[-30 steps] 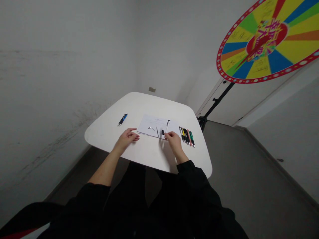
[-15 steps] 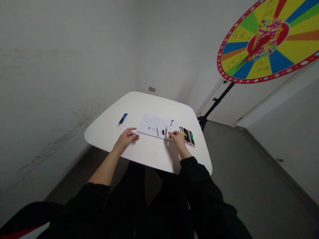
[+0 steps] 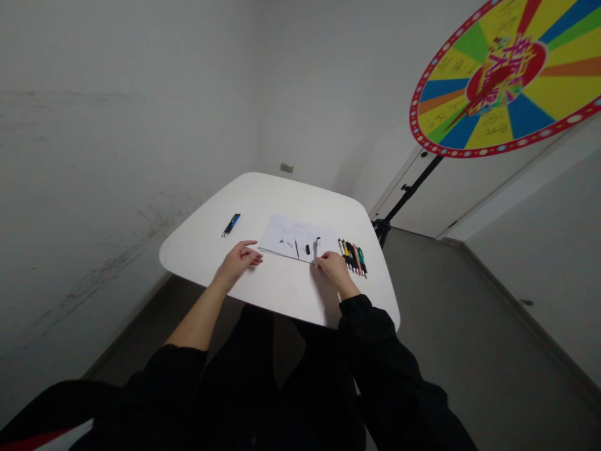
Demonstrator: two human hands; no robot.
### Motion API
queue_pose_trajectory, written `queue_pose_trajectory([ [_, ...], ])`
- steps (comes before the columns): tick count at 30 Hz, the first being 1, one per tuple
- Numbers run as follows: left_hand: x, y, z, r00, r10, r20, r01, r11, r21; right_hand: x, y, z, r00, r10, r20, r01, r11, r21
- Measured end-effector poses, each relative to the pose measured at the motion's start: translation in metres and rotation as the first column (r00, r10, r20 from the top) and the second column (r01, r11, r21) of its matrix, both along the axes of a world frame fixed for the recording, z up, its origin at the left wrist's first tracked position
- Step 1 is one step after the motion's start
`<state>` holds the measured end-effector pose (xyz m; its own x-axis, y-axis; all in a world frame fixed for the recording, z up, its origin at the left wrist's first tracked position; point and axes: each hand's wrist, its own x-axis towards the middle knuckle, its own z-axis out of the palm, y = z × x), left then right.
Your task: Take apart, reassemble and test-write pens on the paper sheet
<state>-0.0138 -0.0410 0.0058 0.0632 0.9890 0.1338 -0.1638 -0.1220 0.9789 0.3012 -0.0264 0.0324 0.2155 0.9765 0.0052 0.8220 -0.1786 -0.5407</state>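
My right hand [image 3: 332, 265] pinches the lower end of a white pen barrel with a black tip [image 3: 317, 245], held over the right edge of a white paper sheet [image 3: 286, 233]. On the sheet lie small dark pen parts [image 3: 296, 248], one thin and rod-like. My left hand [image 3: 239, 258] rests on the white table [image 3: 277, 294] just left of the sheet, fingers loosely curled, holding nothing.
A row of several coloured pens [image 3: 353, 257] lies right of my right hand. A blue pen [image 3: 230, 225] lies at the table's left. A colourful prize wheel [image 3: 502, 69] on a black stand [image 3: 404, 199] is at the right. Grey floor surrounds the table.
My right hand has swung the white barrel from side to side over the sheet's right edge; it now stands more upright. The left hand has not moved.
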Motion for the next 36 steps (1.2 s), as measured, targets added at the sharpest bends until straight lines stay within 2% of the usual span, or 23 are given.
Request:
queue_pose_trajectory([
  [7, 0.000, -0.001, 0.002, 1.000, 0.002, 0.002, -0.002, 1.000, -0.010, 0.000, 0.003, -0.001, 0.999, 0.022, -0.034, -0.026, 0.992, -0.119],
  [15, 0.000, -0.002, 0.001, 1.000, -0.002, 0.002, 0.002, 1.000, -0.001, -0.001, 0.003, 0.003, 0.994, 0.045, -0.096, -0.061, 0.984, -0.166],
  [19, 0.000, -0.003, 0.003, 1.000, 0.004, 0.009, -0.004, 1.000, -0.001, 0.000, -0.001, 0.006, 0.994, 0.091, -0.066, -0.100, 0.982, -0.161],
  [23, -0.001, 0.000, -0.001, 1.000, 0.012, -0.021, -0.012, 1.000, 0.005, 0.003, -0.011, 0.011, 0.994, 0.102, 0.024, -0.100, 0.992, -0.082],
  [26, -0.003, 0.001, -0.006, 0.993, 0.036, -0.117, -0.038, 0.999, -0.015, 0.007, -0.023, 0.007, 0.994, 0.035, 0.101, -0.041, 0.997, 0.061],
  [29, -0.004, 0.000, -0.008, 0.984, 0.035, -0.176, -0.048, 0.996, -0.070, 0.011, -0.039, -0.004, 0.987, -0.054, 0.149, 0.028, 0.984, 0.176],
  [33, -0.004, -0.002, -0.008, 0.975, 0.029, -0.219, -0.033, 0.999, -0.014, 0.012, -0.059, -0.019, 0.979, -0.072, 0.193, 0.035, 0.981, 0.190],
  [36, -0.004, -0.002, -0.006, 0.941, 0.051, -0.335, -0.037, 0.998, 0.047, 0.008, -0.067, -0.019, 0.965, -0.051, 0.255, 0.012, 0.988, 0.153],
])
